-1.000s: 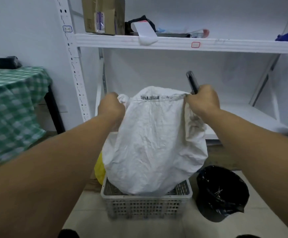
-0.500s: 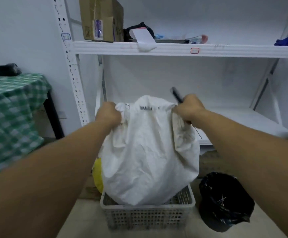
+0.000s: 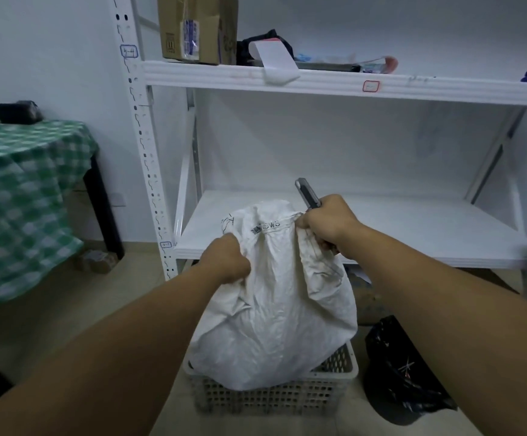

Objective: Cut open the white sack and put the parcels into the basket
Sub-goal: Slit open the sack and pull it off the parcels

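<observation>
The white woven sack (image 3: 274,313) hangs upside down over the grey perforated basket (image 3: 274,398) on the floor, its lower end resting inside the basket. My left hand (image 3: 227,262) grips the sack's upper left fabric. My right hand (image 3: 328,225) clutches the sack's upper right corner together with a dark utility knife (image 3: 307,193) that sticks up from the fist. No parcels are visible; the sack hides the basket's inside.
A white metal shelf rack (image 3: 366,225) stands just behind the sack, with a cardboard box (image 3: 196,26) on its upper shelf. A black bin bag (image 3: 403,369) sits right of the basket. A table with green checked cloth (image 3: 20,196) is at left.
Both hands have lowered the sack top and drawn closer together, and the sack has sagged deeper into the basket. The yellow item seen left of the basket is out of sight.
</observation>
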